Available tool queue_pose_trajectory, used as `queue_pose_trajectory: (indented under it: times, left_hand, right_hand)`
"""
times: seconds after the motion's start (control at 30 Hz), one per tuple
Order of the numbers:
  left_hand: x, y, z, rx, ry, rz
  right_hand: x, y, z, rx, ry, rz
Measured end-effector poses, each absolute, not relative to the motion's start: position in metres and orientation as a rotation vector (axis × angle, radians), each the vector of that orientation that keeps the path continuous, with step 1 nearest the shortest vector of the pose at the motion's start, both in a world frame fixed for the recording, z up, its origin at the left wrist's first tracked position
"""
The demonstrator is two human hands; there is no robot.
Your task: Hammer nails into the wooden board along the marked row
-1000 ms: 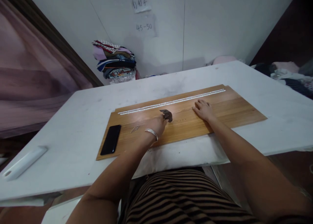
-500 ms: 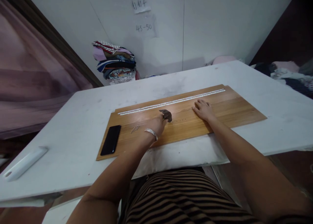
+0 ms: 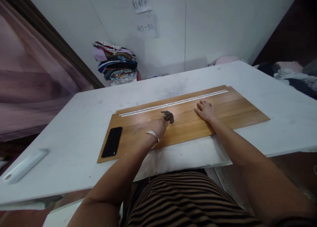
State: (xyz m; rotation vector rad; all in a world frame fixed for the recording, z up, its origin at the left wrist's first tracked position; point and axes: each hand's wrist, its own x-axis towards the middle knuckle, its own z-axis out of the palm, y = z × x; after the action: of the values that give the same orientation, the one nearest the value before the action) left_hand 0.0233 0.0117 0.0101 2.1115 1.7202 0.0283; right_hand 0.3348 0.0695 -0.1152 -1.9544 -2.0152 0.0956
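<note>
My left hand (image 3: 158, 126), with a silvery bangle at the wrist, is closed around a hammer, hiding its handle. The dark claw hammer head (image 3: 168, 117) shows just past my fingers, low over the wooden board (image 3: 237, 108). A row of small dark nail heads or holes (image 3: 184, 121) runs rightward from the hammer head. My right hand (image 3: 206, 111) rests on the board with its fingers spread, holding nothing. Several loose nails (image 3: 136, 131) lie on the board left of my left hand.
On the board's left end lies a black phone (image 3: 112, 142). Two white measuring strips (image 3: 173, 103) run along its far side. The white table (image 3: 74, 128) carries a white plastic piece (image 3: 26, 166) at left. Folded clothes (image 3: 117, 63) are stacked by the wall.
</note>
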Motion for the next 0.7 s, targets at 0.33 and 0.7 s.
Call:
queue_pose_trajectory:
  times: [0.33,0.7]
  left_hand:
    - [0.0275,0.0106,0.011,2.132,1.743,-0.052]
    - [0.0258,0.0117,0.0095,2.127,1.759,-0.026]
  right_hand:
    - [0.3344,0.069,-0.1128,-1.947,-2.022,0.108]
    - [0.3323,0.0673,-0.1097,-1.962,-2.025,0.117]
